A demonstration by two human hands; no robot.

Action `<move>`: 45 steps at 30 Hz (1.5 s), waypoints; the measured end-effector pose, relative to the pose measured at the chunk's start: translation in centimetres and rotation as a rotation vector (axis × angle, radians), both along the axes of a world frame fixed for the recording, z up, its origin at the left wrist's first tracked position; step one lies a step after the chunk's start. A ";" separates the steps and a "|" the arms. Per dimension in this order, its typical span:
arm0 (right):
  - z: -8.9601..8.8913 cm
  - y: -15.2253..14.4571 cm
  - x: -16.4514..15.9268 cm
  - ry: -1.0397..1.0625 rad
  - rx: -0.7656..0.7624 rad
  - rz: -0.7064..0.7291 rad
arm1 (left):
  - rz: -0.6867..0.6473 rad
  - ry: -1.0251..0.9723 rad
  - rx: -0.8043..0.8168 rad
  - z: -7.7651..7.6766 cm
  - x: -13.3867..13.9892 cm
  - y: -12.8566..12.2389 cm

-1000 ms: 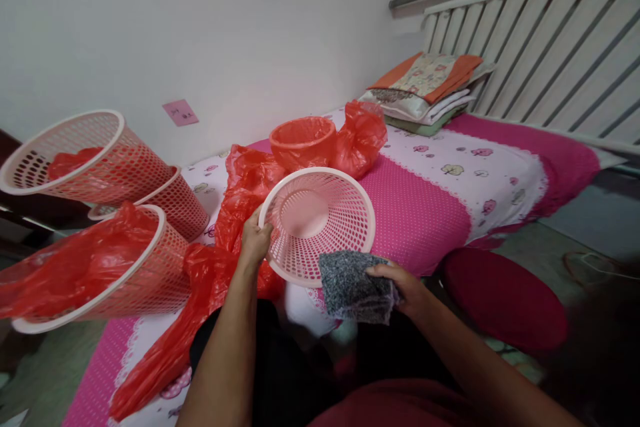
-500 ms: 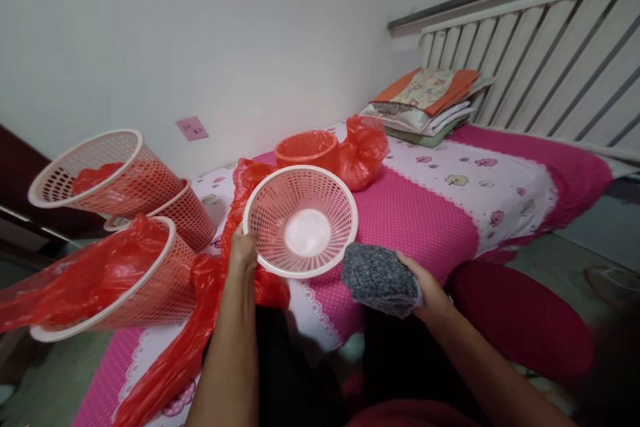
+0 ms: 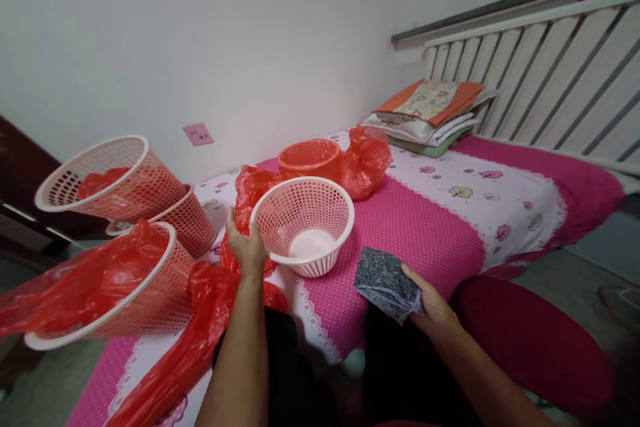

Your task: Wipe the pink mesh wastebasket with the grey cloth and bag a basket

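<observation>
A pale pink plastic basket [image 3: 313, 243] with a perforated wall and a solid base stands on the pink-and-white bedspread [image 3: 415, 230]. At its left rim is my left hand [image 3: 246, 247], fingers apart and thumb by the edge; whether it still touches the rim I cannot tell. My right hand [image 3: 434, 303] grips a folded, speckled grey cloth [image 3: 387, 280] by its right end, to the right of the basket and nearer to me. Behind the basket sit a red basin [image 3: 310, 157] and a bunched red plastic bag [image 3: 367, 160].
On the left are a tilted upper pink basket [image 3: 157, 177], a lower pink basket [image 3: 170, 300] with red plastic bags [image 3: 127, 267] and more red plastic [image 3: 200, 320]. Folded bedding [image 3: 430, 113] lies by the radiator [image 3: 540, 73]. A dark red stool [image 3: 530, 340] stands right.
My left hand has loosened from the basket's rim and spread its fingers. The basket has tipped more upright on the bed. The cloth has shifted slightly right in my right hand.
</observation>
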State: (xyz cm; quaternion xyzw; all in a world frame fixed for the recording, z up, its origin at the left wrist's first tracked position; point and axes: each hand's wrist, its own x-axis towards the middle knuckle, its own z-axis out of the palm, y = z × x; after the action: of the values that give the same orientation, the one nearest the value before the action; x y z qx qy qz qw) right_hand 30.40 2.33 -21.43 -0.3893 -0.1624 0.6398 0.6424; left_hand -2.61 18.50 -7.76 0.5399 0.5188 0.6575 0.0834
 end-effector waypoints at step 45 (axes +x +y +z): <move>-8.0 0.9 -2.0 0.444 -0.182 0.247 | -0.319 -0.572 -0.439 -2.0 6.0 -4.4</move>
State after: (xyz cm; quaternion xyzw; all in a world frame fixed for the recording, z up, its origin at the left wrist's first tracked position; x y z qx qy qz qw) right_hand 28.35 3.28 -29.39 -0.2730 -0.0058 0.7950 0.5417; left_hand 3.34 14.12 -9.75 0.3780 0.5126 0.6338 0.4390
